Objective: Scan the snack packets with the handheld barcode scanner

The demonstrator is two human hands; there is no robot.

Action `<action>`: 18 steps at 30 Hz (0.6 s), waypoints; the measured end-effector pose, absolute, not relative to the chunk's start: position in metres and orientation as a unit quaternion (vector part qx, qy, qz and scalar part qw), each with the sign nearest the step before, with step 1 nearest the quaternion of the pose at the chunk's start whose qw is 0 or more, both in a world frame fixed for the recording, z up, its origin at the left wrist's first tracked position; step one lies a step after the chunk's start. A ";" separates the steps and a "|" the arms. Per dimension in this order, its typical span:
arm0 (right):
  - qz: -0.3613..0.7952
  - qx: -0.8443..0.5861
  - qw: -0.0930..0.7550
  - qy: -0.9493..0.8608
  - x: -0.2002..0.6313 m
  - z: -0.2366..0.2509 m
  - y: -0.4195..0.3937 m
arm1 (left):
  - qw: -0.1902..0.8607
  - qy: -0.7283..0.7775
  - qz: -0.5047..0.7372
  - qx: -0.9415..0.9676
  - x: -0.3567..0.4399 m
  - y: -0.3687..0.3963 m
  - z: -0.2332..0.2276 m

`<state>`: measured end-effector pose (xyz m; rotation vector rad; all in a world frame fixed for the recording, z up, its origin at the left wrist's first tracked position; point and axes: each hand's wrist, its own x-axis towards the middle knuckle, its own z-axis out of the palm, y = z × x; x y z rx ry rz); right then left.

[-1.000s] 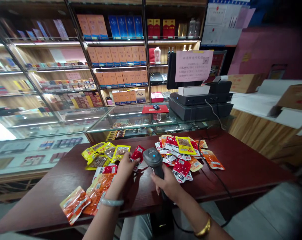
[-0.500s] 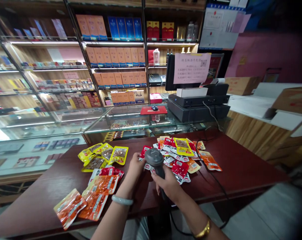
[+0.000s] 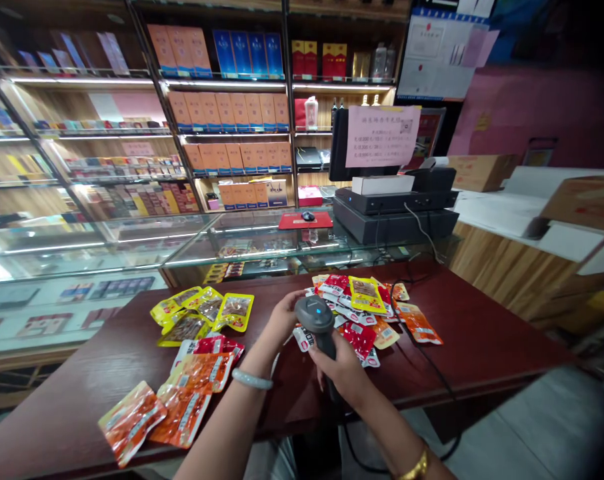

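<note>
My right hand (image 3: 343,368) grips the handle of a dark grey barcode scanner (image 3: 315,315) whose blue light is lit. My left hand (image 3: 283,312) is just left of the scanner head and holds a red-and-white snack packet (image 3: 305,338) under it. Right behind the scanner lies a pile of red, yellow and orange snack packets (image 3: 367,301) on the dark red table (image 3: 482,347). To the left lie several yellow packets (image 3: 207,310), and nearer me a group of orange and red packets (image 3: 182,400).
The scanner's black cable (image 3: 435,363) runs across the table's right side and over its front edge. Beyond the table stands a glass display counter (image 3: 132,243) with a black cash register and screen (image 3: 392,213). Shelves of boxed goods (image 3: 232,113) line the back wall.
My left hand carried a red packet from the left group rightwards to the scanner. The scanner and my right hand stayed nearly in place. The view shifted slightly.
</note>
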<state>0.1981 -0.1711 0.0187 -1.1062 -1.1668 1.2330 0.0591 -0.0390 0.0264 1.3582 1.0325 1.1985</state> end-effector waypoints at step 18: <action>0.580 -0.436 0.454 -0.517 0.154 0.014 -0.165 | 0.000 0.831 0.073 0.552 -0.087 -0.037 0.032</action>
